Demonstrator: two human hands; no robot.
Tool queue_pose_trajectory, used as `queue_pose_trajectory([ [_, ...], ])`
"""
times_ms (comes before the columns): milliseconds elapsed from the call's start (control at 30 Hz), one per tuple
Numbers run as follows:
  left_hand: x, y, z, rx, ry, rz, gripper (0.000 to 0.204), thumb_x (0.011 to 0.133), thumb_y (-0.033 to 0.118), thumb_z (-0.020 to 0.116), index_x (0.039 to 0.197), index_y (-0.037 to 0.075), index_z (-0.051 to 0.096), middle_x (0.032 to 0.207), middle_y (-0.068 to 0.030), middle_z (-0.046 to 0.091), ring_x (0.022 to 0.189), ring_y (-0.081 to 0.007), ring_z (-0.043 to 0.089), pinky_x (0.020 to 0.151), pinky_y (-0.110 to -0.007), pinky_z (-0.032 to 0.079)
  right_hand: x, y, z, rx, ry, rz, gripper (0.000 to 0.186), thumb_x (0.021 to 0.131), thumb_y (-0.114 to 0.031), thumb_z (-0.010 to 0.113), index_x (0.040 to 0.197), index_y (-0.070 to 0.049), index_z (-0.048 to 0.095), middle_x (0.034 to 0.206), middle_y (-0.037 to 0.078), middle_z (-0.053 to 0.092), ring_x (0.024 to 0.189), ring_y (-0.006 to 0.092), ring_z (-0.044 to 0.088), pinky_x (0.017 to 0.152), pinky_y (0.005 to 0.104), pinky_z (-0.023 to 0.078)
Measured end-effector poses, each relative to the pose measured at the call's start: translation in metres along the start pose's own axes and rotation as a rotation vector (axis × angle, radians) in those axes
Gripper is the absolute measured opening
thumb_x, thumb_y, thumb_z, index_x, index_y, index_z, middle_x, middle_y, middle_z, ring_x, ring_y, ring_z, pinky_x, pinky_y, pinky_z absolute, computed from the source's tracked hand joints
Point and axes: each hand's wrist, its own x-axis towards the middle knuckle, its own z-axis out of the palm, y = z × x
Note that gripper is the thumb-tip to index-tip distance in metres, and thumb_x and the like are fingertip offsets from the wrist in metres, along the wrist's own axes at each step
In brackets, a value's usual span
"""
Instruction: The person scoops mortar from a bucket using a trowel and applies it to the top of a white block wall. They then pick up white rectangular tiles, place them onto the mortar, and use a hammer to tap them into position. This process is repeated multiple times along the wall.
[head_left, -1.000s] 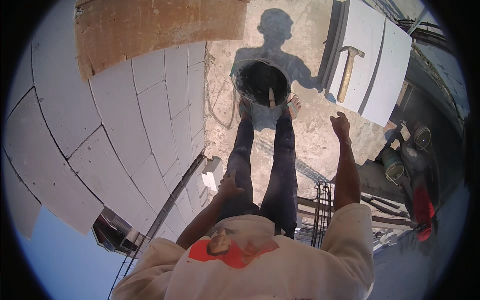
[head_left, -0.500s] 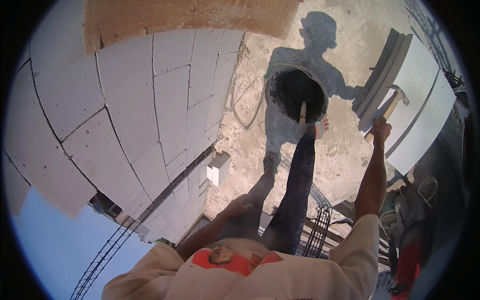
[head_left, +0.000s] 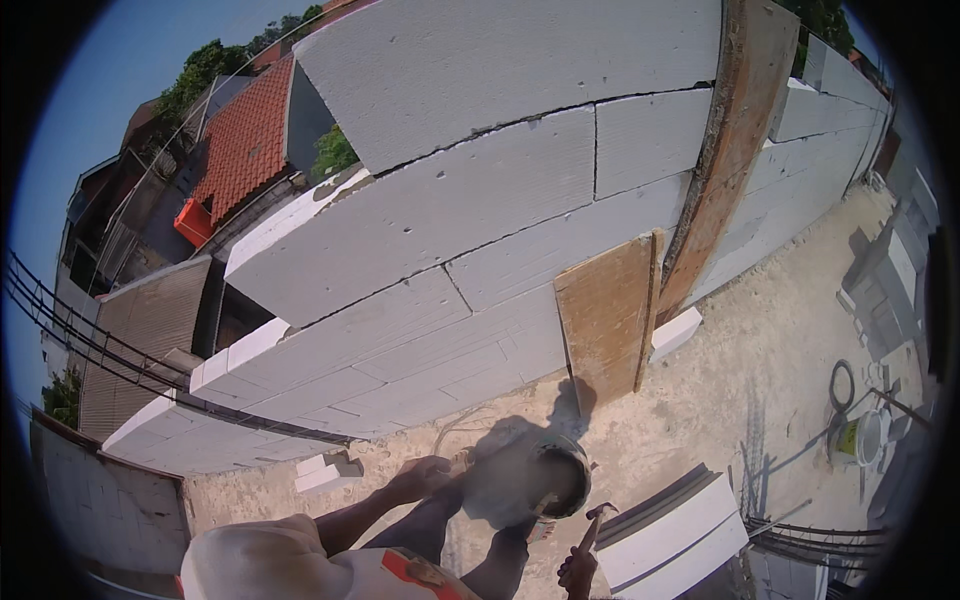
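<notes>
My right hand (head_left: 577, 572) is closed round the handle of a claw hammer (head_left: 600, 513), its head up beside a stack of white blocks (head_left: 672, 548). Grey strips lie along the near side of that stack. Close to my left knee is my left hand (head_left: 425, 477), holding nothing that I can see, its fingers loosely extended. A dark round bucket (head_left: 580, 465) stands on the floor in front of my feet. Its inside is partly in shadow, so the contents are hard to make out.
A white block wall (head_left: 480, 215) rises ahead, with a brown board (head_left: 607, 310) leaning on it and a tall plank (head_left: 722, 150) upright. Small white blocks (head_left: 328, 473) lie at its foot. At right are a pale bucket (head_left: 862, 440) and rebar (head_left: 820, 540).
My view has swung up and left, bringing the wall, roofs and more floor into sight. The hammer stays in my right hand; my left hand remains near my knee.
</notes>
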Motion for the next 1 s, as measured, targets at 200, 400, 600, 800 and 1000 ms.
queue_pose_trajectory([
  [200,0.054,0.248,-0.158,-0.208,0.603,0.758,0.046,0.095,0.010,0.071,0.137,-0.001,0.056,0.131,-0.0158,0.065,0.117,-0.0241,0.067,0.097,-0.036,0.052,-0.110,-0.106,0.111,-0.144,-0.054,-0.272,0.020,0.094,-0.016,0.068,0.099,0.002,0.061,0.066,0.009,0.061,0.045,0.0209,0.059,0.038,0.0382,0.048],
  [400,0.068,0.388,-0.285,-0.160,0.980,1.195,0.085,0.082,0.027,0.086,0.150,0.003,0.039,0.145,-0.0205,0.043,0.136,-0.0360,0.044,0.107,-0.047,0.043,-0.273,-0.290,0.200,-0.144,0.050,-0.901,0.031,0.098,-0.013,0.067,0.121,0.004,0.056,0.077,0.005,0.059,0.052,0.0120,0.058,0.045,0.0297,0.048],
  [600,0.089,0.442,-0.350,-0.255,0.929,1.179,0.097,0.079,0.033,0.088,0.153,0.002,0.034,0.144,-0.0227,0.041,0.135,-0.0381,0.044,0.113,-0.050,0.039,-0.434,-0.435,0.232,-0.085,0.187,-1.522,0.042,0.104,-0.022,0.061,0.139,-0.001,0.049,0.078,0.003,0.058,0.055,0.0094,0.055,0.045,0.0264,0.046],
  [800,0.121,0.459,-0.349,-0.363,0.432,1.112,0.109,0.075,0.038,0.090,0.153,-0.001,0.026,0.140,-0.0289,0.042,0.132,-0.0446,0.045,0.112,-0.055,0.036,-0.526,-0.483,0.261,-0.246,0.587,-1.630,0.060,0.106,-0.019,0.058,0.160,-0.009,0.036,0.075,0.000,0.056,0.053,0.0045,0.050,0.043,0.0222,0.039],
  [1000,0.125,0.462,-0.341,-0.461,0.491,1.130,0.094,0.082,0.016,0.083,0.154,0.005,0.024,0.137,-0.0284,0.046,0.129,-0.0458,0.049,0.107,-0.055,0.041,-0.538,-0.528,0.297,-0.364,0.638,-1.603,0.050,0.105,-0.027,0.062,0.149,-0.007,0.050,0.075,0.002,0.058,0.047,0.0060,0.049,0.039,0.0240,0.041],
])
